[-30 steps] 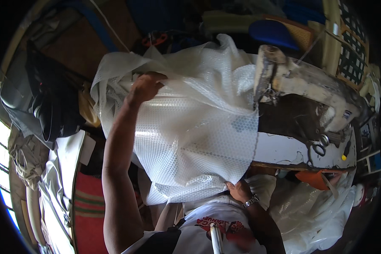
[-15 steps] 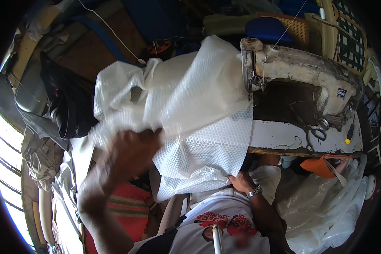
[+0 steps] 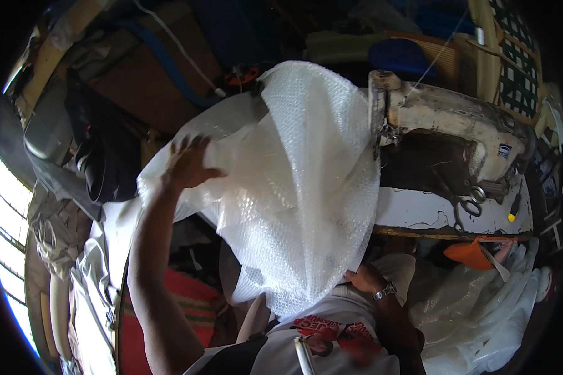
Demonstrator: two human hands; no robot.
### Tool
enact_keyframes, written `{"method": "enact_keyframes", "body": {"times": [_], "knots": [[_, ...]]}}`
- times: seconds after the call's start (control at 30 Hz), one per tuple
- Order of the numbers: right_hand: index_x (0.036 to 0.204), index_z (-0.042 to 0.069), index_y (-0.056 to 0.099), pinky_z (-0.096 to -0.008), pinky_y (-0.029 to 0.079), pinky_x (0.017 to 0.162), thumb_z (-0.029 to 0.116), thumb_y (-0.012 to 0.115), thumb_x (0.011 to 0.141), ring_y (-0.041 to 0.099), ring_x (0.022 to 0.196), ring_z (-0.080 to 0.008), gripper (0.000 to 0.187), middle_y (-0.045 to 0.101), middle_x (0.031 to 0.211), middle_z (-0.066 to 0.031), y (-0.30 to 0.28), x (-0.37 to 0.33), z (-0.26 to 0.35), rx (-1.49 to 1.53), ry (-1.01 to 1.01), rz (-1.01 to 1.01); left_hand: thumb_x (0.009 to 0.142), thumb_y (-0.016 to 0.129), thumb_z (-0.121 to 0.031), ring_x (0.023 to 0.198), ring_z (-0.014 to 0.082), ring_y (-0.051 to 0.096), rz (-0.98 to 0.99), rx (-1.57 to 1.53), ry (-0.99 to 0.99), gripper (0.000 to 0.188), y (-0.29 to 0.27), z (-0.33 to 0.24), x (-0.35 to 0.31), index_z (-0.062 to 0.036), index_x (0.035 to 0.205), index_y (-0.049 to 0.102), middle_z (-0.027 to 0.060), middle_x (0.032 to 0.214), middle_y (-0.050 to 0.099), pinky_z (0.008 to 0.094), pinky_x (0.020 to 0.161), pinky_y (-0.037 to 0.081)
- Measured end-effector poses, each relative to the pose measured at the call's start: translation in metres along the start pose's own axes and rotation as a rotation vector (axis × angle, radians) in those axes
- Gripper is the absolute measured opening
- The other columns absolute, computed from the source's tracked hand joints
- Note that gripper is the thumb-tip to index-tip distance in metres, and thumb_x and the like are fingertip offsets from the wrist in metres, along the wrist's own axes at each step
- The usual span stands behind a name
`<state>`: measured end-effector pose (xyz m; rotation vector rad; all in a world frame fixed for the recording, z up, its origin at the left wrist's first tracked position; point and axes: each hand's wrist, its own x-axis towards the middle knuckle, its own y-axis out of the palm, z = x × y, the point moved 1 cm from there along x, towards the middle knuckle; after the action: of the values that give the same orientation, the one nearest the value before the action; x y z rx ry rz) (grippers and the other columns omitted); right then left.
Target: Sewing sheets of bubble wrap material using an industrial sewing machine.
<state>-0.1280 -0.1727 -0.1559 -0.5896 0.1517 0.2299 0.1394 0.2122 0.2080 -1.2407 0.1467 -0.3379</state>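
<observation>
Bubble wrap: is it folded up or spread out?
Spread out, though rumpled: the bubble wrap drapes in loose creases beside the sewing machine.

Your left arm (image 3: 150,244) reaches forward, slightly bent at the elbow, and at its end the left hand (image 3: 191,165) is spread, with the thumb pointing to the right. Your right arm (image 3: 401,322) is kept close beside your body; the right hand (image 3: 366,279) is low, near your waist, its thumb toward the left and its fingers partly hidden.
</observation>
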Motion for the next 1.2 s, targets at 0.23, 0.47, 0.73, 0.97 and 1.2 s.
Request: {"method": "enact_keyframes", "body": {"times": [0.23, 0.47, 0.73, 0.97, 1.2], "knots": [[0.106, 0.004, 0.075, -0.0388, 0.058, 0.077, 0.041, 0.075, 0.096, 0.075, 0.085, -0.0348, 0.039, 0.077, 0.097, -0.0171, -0.009, -0.009, -0.001, -0.313, 0.076, 0.159, 0.091, 0.070, -0.024, 0.144, 0.0307, 0.052, -0.029, 0.265, -0.553, 0.052, 0.064, 0.184, 0.002, -0.0134, 0.142, 0.066, 0.0081, 0.152, 0.061, 0.0542, 0.121, 0.035], [0.110, 0.001, 0.076, -0.0357, 0.059, 0.083, 0.034, 0.076, 0.101, 0.077, 0.093, -0.0194, 0.034, 0.080, 0.098, -0.0129, -0.087, -0.058, 0.091, 0.213, 0.134, 0.167, 0.100, 0.069, -0.008, 0.126, 0.0370, 0.066, -0.666, -0.755, -0.017, 0.039, -0.012, 0.036, 0.010, -0.0048, 0.139, 0.064, 0.0205, 0.133, 0.070, 0.0490, 0.107, 0.054], [0.140, -0.007, 0.056, -0.0353, 0.061, 0.090, 0.028, 0.080, 0.099, 0.076, 0.104, -0.0247, 0.060, 0.076, 0.119, -0.0189, -0.063, -0.042, 0.116, 0.232, -0.176, -0.100, 0.071, 0.099, -0.042, 0.146, 0.0430, 0.049, -0.159, -0.368, 0.291, 0.105, 0.076, -0.088, -0.039, -0.0048, 0.155, 0.048, 0.0229, 0.158, 0.050, 0.0558, 0.116, 0.046], [0.132, -0.003, 0.061, -0.0319, 0.060, 0.089, 0.017, 0.067, 0.107, 0.075, 0.107, -0.0186, 0.033, 0.077, 0.117, -0.0154, -0.027, -0.025, 0.126, 0.352, -0.188, -0.019, 0.100, 0.076, -0.023, 0.095, 0.0177, 0.072, -0.186, -0.842, -0.078, 0.028, 0.053, 0.035, -0.061, -0.0020, 0.119, 0.075, 0.0092, 0.102, 0.077, 0.0340, 0.085, 0.058], [0.130, 0.000, 0.060, -0.0336, 0.058, 0.097, 0.017, 0.066, 0.108, 0.069, 0.121, -0.0212, 0.029, 0.072, 0.129, -0.0131, -0.017, -0.030, 0.130, 0.740, -0.207, 0.007, 0.103, 0.071, -0.016, 0.090, 0.0140, 0.071, -0.718, -1.688, -0.409, 0.034, 0.040, 0.120, -0.210, -0.0016, 0.133, 0.065, 0.0033, 0.099, 0.075, 0.0304, 0.087, 0.055]]}}
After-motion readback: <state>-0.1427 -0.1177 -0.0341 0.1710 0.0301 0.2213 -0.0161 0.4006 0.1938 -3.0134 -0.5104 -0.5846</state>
